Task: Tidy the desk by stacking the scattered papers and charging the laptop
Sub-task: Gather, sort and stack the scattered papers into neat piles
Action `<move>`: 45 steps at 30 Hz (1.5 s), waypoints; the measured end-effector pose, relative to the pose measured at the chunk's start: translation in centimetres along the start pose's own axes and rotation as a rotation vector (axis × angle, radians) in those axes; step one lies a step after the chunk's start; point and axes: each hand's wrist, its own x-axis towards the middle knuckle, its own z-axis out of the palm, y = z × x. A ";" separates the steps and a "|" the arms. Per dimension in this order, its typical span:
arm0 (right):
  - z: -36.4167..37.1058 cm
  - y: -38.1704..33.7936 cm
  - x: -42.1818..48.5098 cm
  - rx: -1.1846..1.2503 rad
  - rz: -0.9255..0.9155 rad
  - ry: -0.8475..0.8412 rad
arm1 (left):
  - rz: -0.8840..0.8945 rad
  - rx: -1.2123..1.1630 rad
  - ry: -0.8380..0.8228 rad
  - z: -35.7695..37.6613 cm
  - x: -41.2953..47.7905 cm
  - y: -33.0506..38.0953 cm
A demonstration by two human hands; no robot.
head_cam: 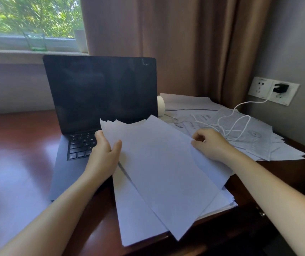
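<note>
On the paper sheaf point(162, 169), a firm grip from left hand point(105, 154) and right hand point(210, 143); laptop point(99, 89) keyboard half hidden behind.

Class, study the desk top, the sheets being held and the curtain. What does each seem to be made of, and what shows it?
The desk top looks like wood or veneer, reddish-brown with glossy varnish: it mirrors pale light. The sheets are thin matte white paper: they bend and curl at edges. The curtain seems woven brown fabric, matte, hanging in soft folds.
</note>
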 end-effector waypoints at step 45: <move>-8.0 -7.7 -8.7 0.848 -0.256 0.361 | 0.489 -0.493 -0.091 -3.1 -4.0 10.7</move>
